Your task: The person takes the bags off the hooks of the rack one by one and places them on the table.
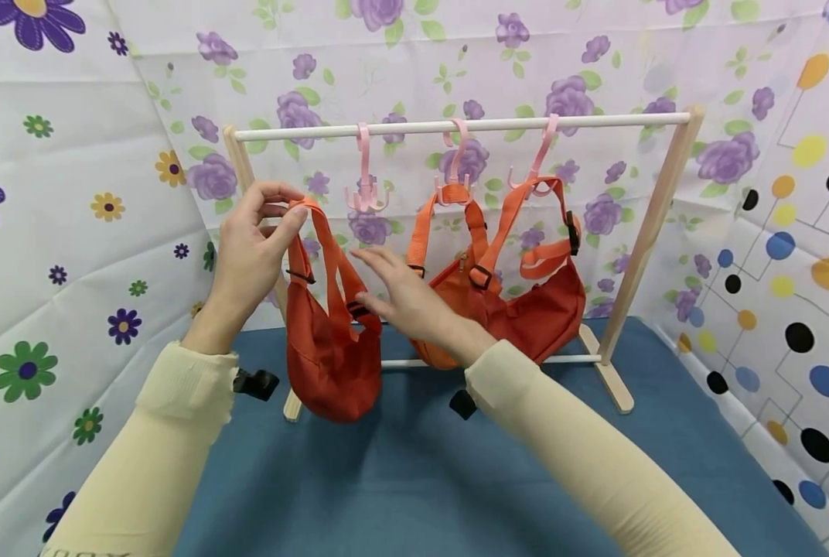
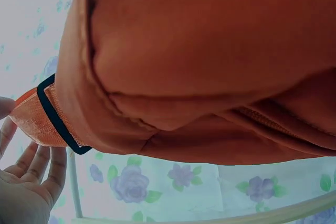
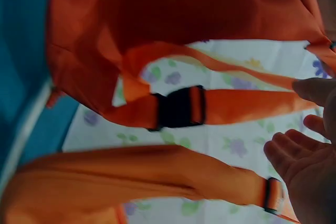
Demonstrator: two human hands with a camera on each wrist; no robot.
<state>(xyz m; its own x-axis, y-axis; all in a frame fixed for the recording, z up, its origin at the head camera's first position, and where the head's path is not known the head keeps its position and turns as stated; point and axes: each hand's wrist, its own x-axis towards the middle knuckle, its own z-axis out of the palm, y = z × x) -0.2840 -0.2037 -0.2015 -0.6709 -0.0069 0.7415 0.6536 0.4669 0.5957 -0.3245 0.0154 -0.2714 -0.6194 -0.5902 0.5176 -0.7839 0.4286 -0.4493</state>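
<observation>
My left hand (image 1: 247, 251) pinches the top of the orange strap (image 1: 322, 232) of a red-orange sling bag (image 1: 334, 375), which hangs below the fingers at the left of the rack. In the left wrist view the bag (image 2: 199, 45) fills most of the picture, with a black strap ring (image 2: 58, 116) beside the hand. My right hand (image 1: 414, 302) is beside the bag's right side, fingers extended, the thumb at the strap near a black buckle (image 1: 357, 309). The right wrist view shows the thumb overlapping the strap, with the buckle (image 3: 181, 107) to its left.
A white rail (image 1: 303, 133) on a wooden frame carries three pink hooks. The left hook (image 1: 365, 178) is bare; an orange bag (image 1: 449, 302) and another red bag (image 1: 547, 309) hang from the others. A blue cloth (image 1: 414, 480) covers the table; patterned sheets surround it.
</observation>
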